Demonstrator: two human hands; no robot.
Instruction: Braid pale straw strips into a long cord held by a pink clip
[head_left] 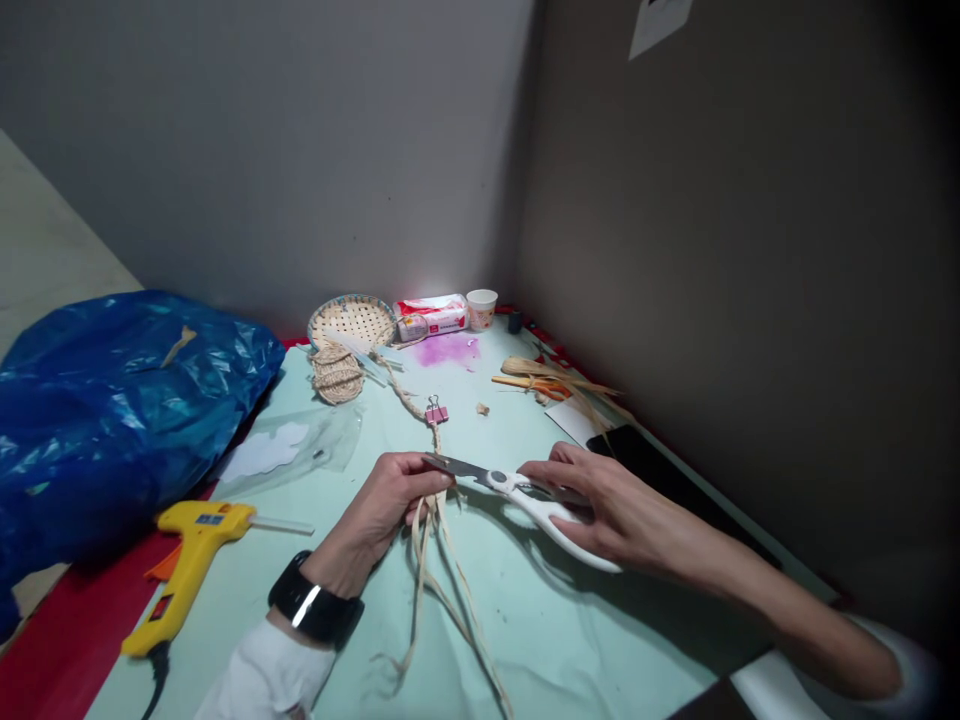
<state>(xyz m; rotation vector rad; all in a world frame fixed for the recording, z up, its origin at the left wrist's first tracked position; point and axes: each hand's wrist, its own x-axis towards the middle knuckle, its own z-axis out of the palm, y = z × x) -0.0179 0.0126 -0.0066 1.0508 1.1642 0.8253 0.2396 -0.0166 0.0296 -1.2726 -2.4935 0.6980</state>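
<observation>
A braid of pale plant fibre [406, 397] runs down the middle of the table, with a pink binder clip [436, 413] on it. My left hand [397, 490] pinches the braid below the clip, and loose fibre strands [454, 600] trail from under the fingers toward me. My right hand [592, 500] grips white-handled scissors [525, 492]. Their blades point left and reach over the braid at my left fingertips. Whether the blades touch the fibre I cannot tell.
On the left lie a yellow glue gun [196, 560] and a blue plastic bag [127, 410]. A woven basket [352, 322], a red-and-white packet [435, 315] and a paper cup [481, 308] stand at the back. More fibre [547, 372] and a black flat object [645, 465] lie right.
</observation>
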